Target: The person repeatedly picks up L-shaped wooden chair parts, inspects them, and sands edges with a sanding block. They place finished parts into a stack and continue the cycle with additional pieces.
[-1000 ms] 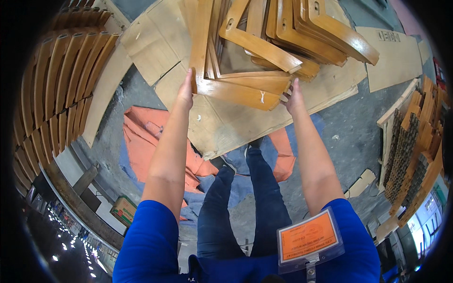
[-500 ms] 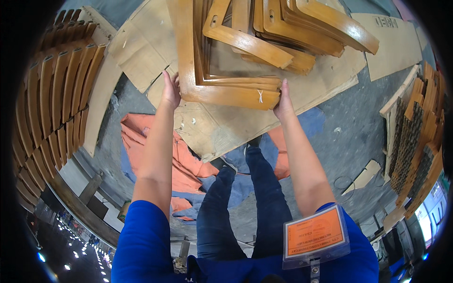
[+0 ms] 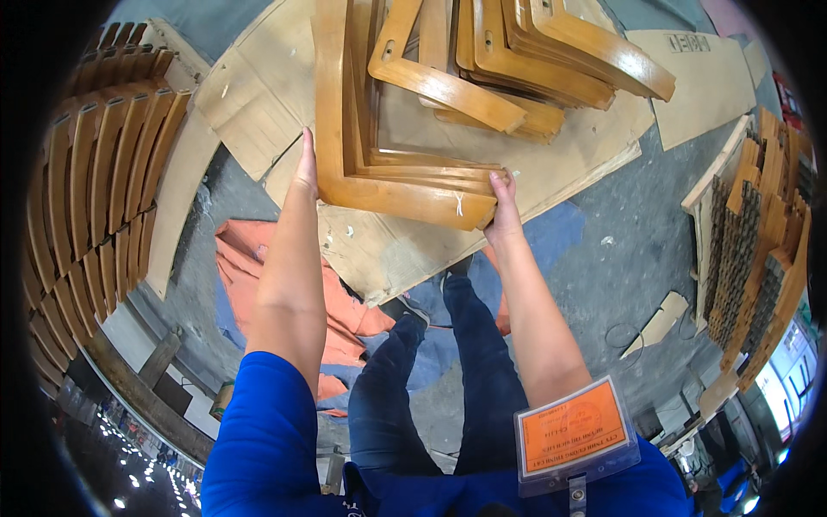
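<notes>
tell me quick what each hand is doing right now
Left hand: flat and open, pressed against the left corner of the stacked wooden frames.
Right hand: fingers closed on the right end of the same frames.

One view only, from a camera worn on the person's head, looking steeply down along the body to the floor (image 3: 603,250). It is a wide fisheye: straight edges bow toward the dark round rim. The person's own forearms come in from the lower edge and reach up the picture, with the hands near the middle. Closest to the lens are the blue sleeves (image 3: 267,439) and an orange badge (image 3: 573,428) at the bottom; the stack of wooden frames (image 3: 405,172) lies farther off, toward the top
</notes>
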Demonstrator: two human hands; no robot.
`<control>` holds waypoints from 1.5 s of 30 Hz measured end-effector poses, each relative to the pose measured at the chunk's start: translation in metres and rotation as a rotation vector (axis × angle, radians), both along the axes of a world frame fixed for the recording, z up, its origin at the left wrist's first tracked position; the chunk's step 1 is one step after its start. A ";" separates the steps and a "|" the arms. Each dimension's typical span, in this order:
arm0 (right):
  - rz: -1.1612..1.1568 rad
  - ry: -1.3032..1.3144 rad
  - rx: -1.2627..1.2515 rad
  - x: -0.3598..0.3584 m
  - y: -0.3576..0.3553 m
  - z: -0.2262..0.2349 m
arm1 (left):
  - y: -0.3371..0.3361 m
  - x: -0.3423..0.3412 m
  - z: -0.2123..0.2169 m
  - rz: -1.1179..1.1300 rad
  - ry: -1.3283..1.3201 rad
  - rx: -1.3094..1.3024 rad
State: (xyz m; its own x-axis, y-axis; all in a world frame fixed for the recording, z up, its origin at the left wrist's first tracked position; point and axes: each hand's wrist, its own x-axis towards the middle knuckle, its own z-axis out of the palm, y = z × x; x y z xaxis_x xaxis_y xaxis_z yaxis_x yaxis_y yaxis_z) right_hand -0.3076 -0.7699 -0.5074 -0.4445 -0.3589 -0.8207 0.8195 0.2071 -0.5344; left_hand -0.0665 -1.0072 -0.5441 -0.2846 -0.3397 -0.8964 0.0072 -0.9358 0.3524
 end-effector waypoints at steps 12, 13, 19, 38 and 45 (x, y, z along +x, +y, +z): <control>0.039 -0.207 -0.030 -0.010 0.038 -0.064 | -0.002 -0.002 -0.046 -0.168 -0.014 -0.083; -0.004 -0.253 -0.067 -0.006 0.042 -0.066 | 0.000 0.000 -0.049 -0.172 -0.006 -0.086; -0.017 -0.279 -0.032 0.017 0.064 -0.057 | 0.025 0.010 -0.029 -0.210 -0.010 -0.098; -0.027 -0.399 0.051 -0.004 0.069 -0.073 | 0.051 0.015 -0.094 -0.127 -0.214 -0.320; -0.152 -0.340 -0.004 0.011 0.083 -0.050 | 0.062 0.016 -0.081 -0.058 -0.038 -0.179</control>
State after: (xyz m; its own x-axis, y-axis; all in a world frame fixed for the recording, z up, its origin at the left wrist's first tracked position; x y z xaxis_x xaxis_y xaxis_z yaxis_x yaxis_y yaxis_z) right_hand -0.2970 -0.6866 -0.5571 -0.1950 -0.3133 -0.9294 0.9716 0.0674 -0.2266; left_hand -0.0503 -0.9452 -0.6252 -0.2755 -0.4783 -0.8338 -0.0617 -0.8568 0.5119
